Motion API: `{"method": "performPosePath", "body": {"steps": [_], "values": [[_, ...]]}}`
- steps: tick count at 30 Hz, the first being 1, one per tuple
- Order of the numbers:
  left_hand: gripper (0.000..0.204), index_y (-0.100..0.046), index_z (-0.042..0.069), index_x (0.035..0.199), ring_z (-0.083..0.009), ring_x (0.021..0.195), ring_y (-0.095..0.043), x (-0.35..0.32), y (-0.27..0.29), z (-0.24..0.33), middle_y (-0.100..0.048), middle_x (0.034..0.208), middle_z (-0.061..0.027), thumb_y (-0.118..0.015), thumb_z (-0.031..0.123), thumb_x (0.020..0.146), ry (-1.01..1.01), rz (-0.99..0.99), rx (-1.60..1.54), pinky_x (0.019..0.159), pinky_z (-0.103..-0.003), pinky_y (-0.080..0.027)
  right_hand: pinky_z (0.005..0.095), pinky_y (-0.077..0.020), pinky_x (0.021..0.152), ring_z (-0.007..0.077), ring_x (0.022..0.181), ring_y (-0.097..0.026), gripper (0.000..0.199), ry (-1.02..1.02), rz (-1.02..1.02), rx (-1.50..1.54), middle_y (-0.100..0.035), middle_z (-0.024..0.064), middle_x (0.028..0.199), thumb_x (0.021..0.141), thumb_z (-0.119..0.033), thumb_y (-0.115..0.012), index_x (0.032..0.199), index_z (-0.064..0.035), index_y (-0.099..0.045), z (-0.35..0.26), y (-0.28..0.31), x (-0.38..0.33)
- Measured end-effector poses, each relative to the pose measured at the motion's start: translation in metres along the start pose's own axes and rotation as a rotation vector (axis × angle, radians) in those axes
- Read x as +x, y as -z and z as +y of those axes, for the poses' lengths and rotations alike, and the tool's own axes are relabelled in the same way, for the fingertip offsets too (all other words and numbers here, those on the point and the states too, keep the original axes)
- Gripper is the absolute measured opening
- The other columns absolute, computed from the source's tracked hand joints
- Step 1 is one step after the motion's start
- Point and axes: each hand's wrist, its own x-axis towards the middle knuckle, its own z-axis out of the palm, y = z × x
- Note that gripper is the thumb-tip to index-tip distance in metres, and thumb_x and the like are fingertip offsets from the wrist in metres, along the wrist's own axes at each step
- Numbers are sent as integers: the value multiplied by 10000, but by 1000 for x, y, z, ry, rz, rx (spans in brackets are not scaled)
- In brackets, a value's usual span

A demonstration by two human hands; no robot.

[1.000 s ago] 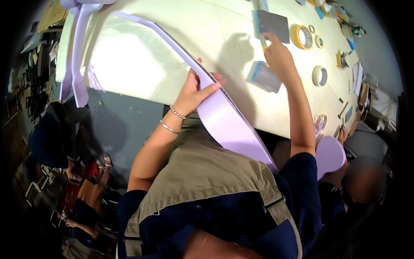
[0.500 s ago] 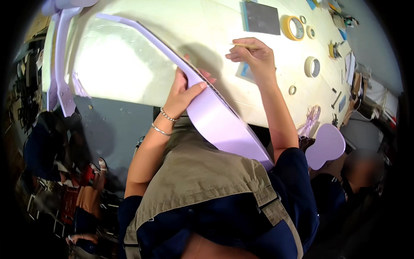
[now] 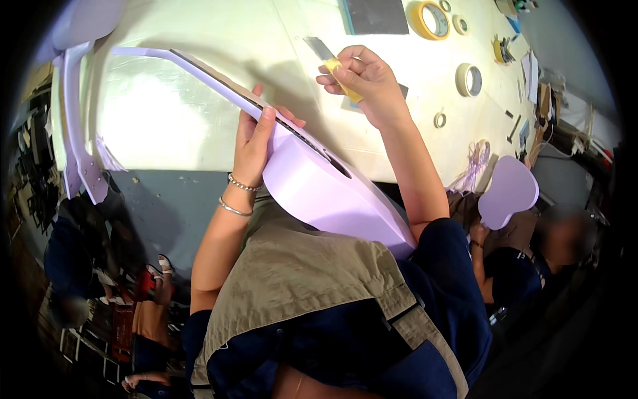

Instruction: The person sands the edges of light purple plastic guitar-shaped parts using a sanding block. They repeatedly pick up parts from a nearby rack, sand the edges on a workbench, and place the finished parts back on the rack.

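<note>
While left hand [image 3: 256, 143] steadies guitar [image 3: 312, 183], right hand [image 3: 362, 76] holds sandpaper [image 3: 342, 78]

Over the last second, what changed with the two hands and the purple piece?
The right hand drew back from the far side of the table toward the purple piece and now pinches a small yellow block in its fingers. The left hand kept its grip on the piece's upper edge, which stayed propped against the table edge.
</note>
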Motion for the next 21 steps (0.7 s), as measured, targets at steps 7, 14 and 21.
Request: {"method": "performPosePath", "body": {"steps": [7, 14, 21], "values": [[455, -385, -28, 1194, -181, 828, -605, 16, 19, -3, -623, 873, -95, -495, 317, 918, -86, 54, 165, 816, -315, -464, 341, -471, 857, 266, 1082, -547, 512, 523, 282, -1138, -520, 184, 1224, 882, -162, -572, 1318, 12, -368, 46, 21, 44], [732, -432, -45, 1219, -234, 890, -612, 28, 10, -8, -625, 984, -180, -595, 532, 798, -21, 316, 448, 771, -322, -482, 375, -446, 895, 293, 1057, -580, 649, 168, 389, -1251, -611, 145, 1126, 763, -226, -708, 1327, -113, -406, 60, -9, 41], [460, -488, -3, 1013, -137, 742, -607, 20, 3, 29, -597, 814, -97, -703, 329, 777, 47, 280, 64, 648, -276, -496, 217, -427, 551, 104, 646, -543, 433, 5, 63, -507, -637, 99, 905, 790, -143, -693, 1131, 59, -520, 29, 25, 44]]}}
